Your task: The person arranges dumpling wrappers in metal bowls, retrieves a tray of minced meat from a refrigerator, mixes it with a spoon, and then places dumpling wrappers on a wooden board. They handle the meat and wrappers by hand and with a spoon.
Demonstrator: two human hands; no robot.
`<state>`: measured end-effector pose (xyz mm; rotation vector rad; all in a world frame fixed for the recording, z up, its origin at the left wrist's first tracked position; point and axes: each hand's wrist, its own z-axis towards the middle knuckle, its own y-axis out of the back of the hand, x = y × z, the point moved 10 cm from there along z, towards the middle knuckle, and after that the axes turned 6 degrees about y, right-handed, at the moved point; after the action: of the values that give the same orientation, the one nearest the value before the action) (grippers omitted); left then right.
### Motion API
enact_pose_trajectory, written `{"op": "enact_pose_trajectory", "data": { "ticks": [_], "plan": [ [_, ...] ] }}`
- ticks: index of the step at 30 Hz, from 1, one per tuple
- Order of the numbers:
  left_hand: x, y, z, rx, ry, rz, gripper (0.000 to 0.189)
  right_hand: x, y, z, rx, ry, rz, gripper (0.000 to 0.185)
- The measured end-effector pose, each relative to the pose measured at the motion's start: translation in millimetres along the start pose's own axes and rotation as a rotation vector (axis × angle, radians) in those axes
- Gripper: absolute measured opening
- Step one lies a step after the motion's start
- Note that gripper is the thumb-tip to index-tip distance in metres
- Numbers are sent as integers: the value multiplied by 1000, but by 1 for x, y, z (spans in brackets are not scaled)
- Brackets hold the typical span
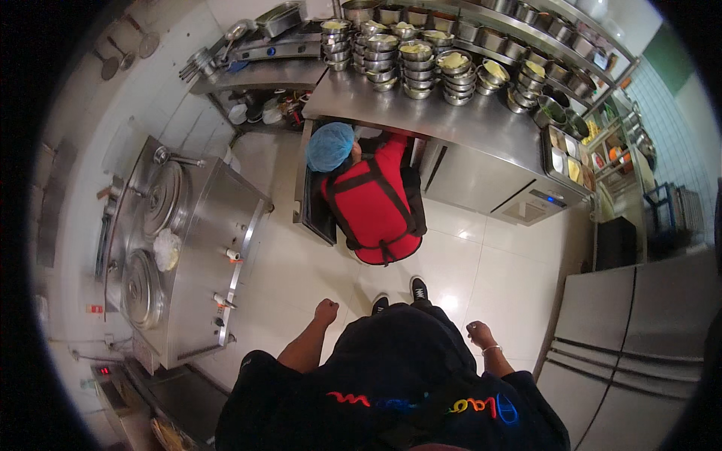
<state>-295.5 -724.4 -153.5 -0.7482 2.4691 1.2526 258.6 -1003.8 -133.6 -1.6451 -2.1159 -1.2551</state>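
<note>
My left hand hangs at my side above the tiled floor, fingers curled, with nothing seen in it. On the other side my right hand, with a bracelet at the wrist, is loosely curled over the floor and also shows nothing held. Ahead of me a person in a red top with dark straps and a blue hair net crouches at the opened door of a stainless steel counter fridge, one arm reaching inside. Stacks of metal bowls with pale yellow food stand on the steel counter.
A steel unit with two round lids and front taps stands on the left. Large steel cabinet doors are on the right. A shelf of metal pots runs behind the counter. Food pans sit at its right end.
</note>
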Motion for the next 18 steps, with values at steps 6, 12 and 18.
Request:
{"op": "enact_pose_trajectory", "data": {
  "ticks": [6, 12, 18],
  "plan": [
    [17, -56, -47, 89, 58, 168, 40, 26, 47, 100, 99, 76, -135, 29],
    [-10, -93, -83, 248, 102, 185, 39, 43, 92, 154, 57, 21, -135, 30],
    [-25, -68, -73, 115, 171, 84, 40, 32, 82, 168, 116, 145, -175, 23]
  ]
}}
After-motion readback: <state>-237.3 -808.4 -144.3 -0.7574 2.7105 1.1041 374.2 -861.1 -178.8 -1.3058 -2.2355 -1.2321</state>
